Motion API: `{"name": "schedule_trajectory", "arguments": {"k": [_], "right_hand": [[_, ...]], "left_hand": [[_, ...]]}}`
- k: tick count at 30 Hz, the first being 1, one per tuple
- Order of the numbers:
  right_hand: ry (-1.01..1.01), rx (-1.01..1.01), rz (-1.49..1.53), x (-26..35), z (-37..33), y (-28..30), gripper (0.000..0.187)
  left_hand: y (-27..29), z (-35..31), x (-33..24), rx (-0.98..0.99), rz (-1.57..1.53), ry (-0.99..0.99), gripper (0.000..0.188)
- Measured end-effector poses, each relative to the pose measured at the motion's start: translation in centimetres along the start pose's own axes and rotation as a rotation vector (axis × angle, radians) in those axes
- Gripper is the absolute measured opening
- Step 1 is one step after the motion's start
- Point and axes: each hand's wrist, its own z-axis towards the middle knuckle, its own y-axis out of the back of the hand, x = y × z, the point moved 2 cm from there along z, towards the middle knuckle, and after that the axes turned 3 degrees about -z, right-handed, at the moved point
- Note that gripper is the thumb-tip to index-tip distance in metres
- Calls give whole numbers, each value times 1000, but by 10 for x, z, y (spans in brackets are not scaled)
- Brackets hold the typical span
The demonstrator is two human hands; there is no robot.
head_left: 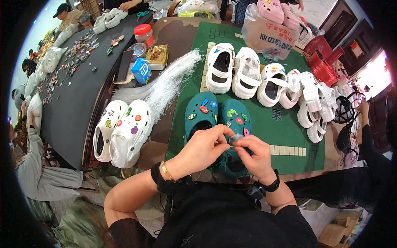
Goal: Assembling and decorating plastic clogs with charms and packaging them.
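Note:
A pair of dark green clogs with colourful charms stands before me, made up of the left clog [197,112] and the right clog [236,108]. Over the right clog's opening, my left hand [206,144] is closed in a pinch on a thin clear plastic strand. My right hand [257,156] pinches close beside it, fingertips together on the same strand. A bit of clear plastic [236,137] shows between the hands. To the left lies a bundle of long white strands [175,80], beside a pair of white clogs [131,134] decorated with charms.
Several white clogs [220,68] line the green mat [264,128], some piled at its right. A printed plastic bag [266,35] with pink clogs [273,10] stands behind. A red-lidded jar [144,34] and blue packet [141,71] sit left. Loose charms cover a dark table [78,99]; people work around.

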Motion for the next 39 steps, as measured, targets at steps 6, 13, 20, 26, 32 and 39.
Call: {"name": "schedule_trajectory", "arguments": {"k": [6, 13, 20, 26, 32, 39], "right_hand": [[-17, 22, -16, 2, 2, -2, 12], [-138, -22, 87, -1, 1, -3, 9], [-69, 15, 56, -2, -1, 0, 11], [-5, 12, 23, -1, -2, 2, 12], [-16, -5, 70, -3, -2, 4, 11], [2, -20, 76, -12, -6, -3, 11]], "left_hand": [[-2, 2, 0, -10, -18, -34, 22], [-1, 1, 0, 25, 4, -29, 25], [-7, 2, 0, 41, 1, -57, 25], [-12, 0, 0, 42, 14, -18, 26], [-10, -1, 5, -67, 33, -2, 25], [-18, -7, 14, -91, 203, -41, 13]]}}
